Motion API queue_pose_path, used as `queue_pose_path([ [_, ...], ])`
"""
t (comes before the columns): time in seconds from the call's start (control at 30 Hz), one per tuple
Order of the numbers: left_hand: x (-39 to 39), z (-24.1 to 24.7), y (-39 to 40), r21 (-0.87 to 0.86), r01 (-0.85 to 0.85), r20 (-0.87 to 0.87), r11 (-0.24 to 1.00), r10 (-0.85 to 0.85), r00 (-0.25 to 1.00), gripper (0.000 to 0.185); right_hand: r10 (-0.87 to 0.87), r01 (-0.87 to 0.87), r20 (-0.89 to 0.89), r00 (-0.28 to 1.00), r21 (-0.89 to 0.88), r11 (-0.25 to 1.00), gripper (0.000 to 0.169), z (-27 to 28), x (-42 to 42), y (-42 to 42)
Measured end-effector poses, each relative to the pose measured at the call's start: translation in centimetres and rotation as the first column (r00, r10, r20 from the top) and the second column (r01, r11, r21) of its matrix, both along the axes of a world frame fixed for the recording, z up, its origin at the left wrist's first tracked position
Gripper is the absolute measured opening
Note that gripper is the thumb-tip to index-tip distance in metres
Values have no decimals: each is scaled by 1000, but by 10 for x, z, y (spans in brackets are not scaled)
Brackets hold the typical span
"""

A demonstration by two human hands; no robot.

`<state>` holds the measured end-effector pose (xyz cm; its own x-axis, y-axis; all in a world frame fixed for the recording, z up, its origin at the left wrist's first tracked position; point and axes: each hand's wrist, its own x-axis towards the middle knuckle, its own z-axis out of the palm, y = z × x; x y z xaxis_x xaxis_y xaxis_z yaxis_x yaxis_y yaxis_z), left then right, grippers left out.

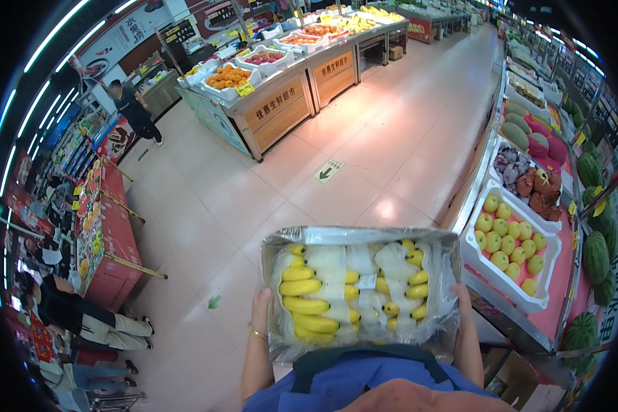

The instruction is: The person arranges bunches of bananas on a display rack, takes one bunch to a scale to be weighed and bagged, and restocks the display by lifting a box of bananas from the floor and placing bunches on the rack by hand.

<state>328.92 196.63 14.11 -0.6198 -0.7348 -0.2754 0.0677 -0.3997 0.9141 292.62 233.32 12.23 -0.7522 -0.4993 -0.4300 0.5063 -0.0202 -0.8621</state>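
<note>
Before my body I carry a cardboard box (275, 242) lined with clear plastic film. Inside lie several bunches of yellow bananas (306, 306), partly wrapped in white padding sheets (331, 278). My left hand (262, 304) grips the left side of the box, with a gold-coloured bangle (256, 331) on that wrist. On the right side, my right hand (462, 301) holds the opposite wall. Most of the fingers on both hands are hidden behind or under the box. Its near edge rests close against my blue clothing (335, 378).
Close on my right, a white crate (551, 288) of green-yellow apples stands on a sloped display stand, beside melons and watermelons (595, 257). Ahead is a wood-panelled fruit counter (278, 116). A red stall (116, 262) and several people, one in beige trousers (126, 332), are at left.
</note>
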Motion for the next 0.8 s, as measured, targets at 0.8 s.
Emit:
queue_pose_path([
  [0.8,-571,30,-434,-147,10,-239,989,-45,970,49,-58,36,-79,995,-256,966,45,1,-516,-413],
])
